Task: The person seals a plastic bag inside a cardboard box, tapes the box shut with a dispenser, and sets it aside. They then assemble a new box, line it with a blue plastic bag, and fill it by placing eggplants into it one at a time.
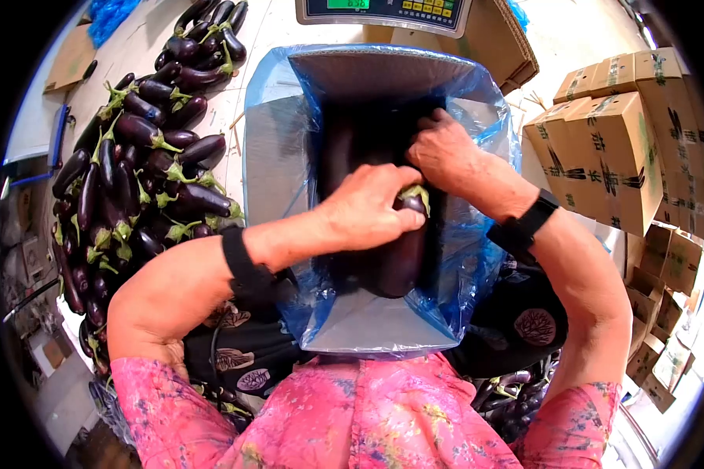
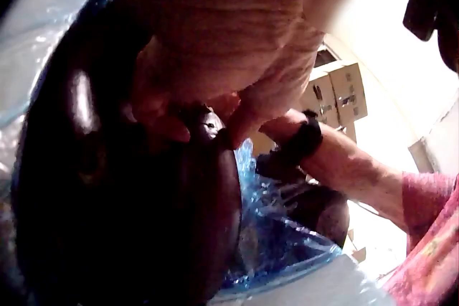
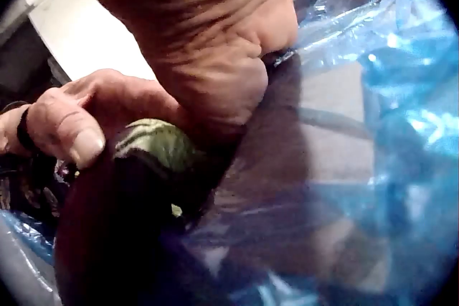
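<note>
A box lined with blue plastic film [image 1: 383,332] stands between the person's legs, with dark eggplants inside. The left hand [image 1: 368,207] grips one eggplant [image 1: 399,266] near its green cap [image 1: 416,197], thumb over its top end; the right wrist view shows that thumb beside the cap [image 3: 161,144]. Beside it, at the box's right inner side, the right hand [image 1: 446,152] reaches in with bent fingers; its fingertips and anything under them are hidden. In the left wrist view the left hand [image 2: 229,55] lies over the eggplant's top end, fingers bent.
A large heap of eggplants [image 1: 133,172] lies on the floor at the left. Beyond the box stands a scale with a lit display [image 1: 383,9], beside an open carton [image 1: 497,47]. Stacked cartons [image 1: 602,148] are at the right, and more eggplants [image 1: 516,391] lie near the person's legs.
</note>
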Available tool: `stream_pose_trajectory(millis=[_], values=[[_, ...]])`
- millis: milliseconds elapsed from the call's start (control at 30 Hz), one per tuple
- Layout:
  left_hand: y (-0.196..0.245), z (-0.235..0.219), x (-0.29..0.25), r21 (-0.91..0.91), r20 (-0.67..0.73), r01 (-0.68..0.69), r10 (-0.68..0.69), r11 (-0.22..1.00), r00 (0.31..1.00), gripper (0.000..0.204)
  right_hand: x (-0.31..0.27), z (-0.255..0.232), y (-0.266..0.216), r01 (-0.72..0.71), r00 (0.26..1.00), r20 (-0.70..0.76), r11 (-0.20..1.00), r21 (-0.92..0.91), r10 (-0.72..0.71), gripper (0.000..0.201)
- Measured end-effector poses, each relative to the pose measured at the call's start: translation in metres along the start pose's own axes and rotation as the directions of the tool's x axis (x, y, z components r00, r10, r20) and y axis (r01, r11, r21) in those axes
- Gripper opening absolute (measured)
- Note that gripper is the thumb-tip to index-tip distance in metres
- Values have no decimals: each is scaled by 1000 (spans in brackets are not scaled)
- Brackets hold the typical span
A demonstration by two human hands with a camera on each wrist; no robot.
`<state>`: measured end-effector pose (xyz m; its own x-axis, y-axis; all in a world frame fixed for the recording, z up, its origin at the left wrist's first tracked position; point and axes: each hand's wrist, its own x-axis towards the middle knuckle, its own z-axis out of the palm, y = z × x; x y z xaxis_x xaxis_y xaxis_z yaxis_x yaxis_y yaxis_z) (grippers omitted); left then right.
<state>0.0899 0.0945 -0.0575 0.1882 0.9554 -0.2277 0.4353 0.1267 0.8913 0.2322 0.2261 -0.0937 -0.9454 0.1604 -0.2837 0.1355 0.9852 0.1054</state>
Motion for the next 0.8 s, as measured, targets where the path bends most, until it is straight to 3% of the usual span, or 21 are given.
stream_pose_trajectory(millis=[67, 133, 167, 200, 267, 333, 367, 400, 467, 533, 567, 600, 667, 700, 733, 767, 800], values=[[-4, -19, 2, -165, 28, -27, 32, 986, 999, 42, -10, -19, 4, -40, 995, -82, 989, 145, 53, 11], [9, -58, 1, -182, 196, 29, 7, 983, 981, 44, -23, -44, 4, -89, 961, -223, 945, 315, 165, 15], [11, -72, -1, -206, 192, 59, -19, 977, 981, 47, -32, -58, 1, -172, 898, -274, 847, 502, 345, 23], [15, -84, -7, -231, 187, 87, -44, 969, 981, 49, -37, -82, 1, -280, 890, -95, 698, 659, 447, 29], [27, -101, -25, -199, 165, 150, -117, 968, 979, 51, -54, -109, -2, -211, 928, 59, 387, 897, 368, 38], [24, -106, -37, -151, 171, 164, -137, 975, 976, 50, -62, -131, -23, -313, 941, 310, 4, 950, 132, 47], [24, -108, -40, -139, 210, 160, -128, 977, 969, 48, -59, -118, -37, -305, 951, 308, -70, 950, 23, 63], [24, -109, -43, -126, 249, 155, -120, 980, 961, 47, -52, -125, -50, -343, 939, 341, 187, 921, 42, 74], [15, -105, -46, -147, 309, 159, -107, 976, 945, 45, -44, -114, -70, -293, 956, 262, 324, 900, 134, 84], [23, -102, -51, -245, 359, 235, -137, 940, 923, 46, -32, -105, -88, -182, 977, 89, 539, 822, 194, 86], [17, -101, -51, -249, 354, 160, -64, 955, 933, 47, -32, -107, -90, -248, 966, 222, 234, 940, 133, 85], [18, -103, -52, -201, 384, 185, -96, 962, 918, 48, -31, -98, -100, -261, 955, 213, 240, 935, 208, 84], [27, -112, -56, -102, 437, 232, -166, 967, 884, 50, -30, -92, -102, -200, 973, 167, 213, 956, 160, 82], [30, -119, -58, 119, 435, 96, -139, 988, 890, 52, -28, -83, -111, -163, 970, 97, 300, 940, 222, 80], [30, -123, -61, 184, 395, 34, -106, 982, 913, 52, -27, -79, -121, -133, 961, 24, 385, 913, 275, 77], [30, -126, -63, 251, 356, -25, -68, 968, 932, 52, -25, -81, -126, -328, 940, 248, 411, 851, 236, 78], [29, -129, -66, 319, 318, -82, -25, 944, 948, 52, -20, -81, -128, -375, 921, 282, 410, 832, 270, 79]])
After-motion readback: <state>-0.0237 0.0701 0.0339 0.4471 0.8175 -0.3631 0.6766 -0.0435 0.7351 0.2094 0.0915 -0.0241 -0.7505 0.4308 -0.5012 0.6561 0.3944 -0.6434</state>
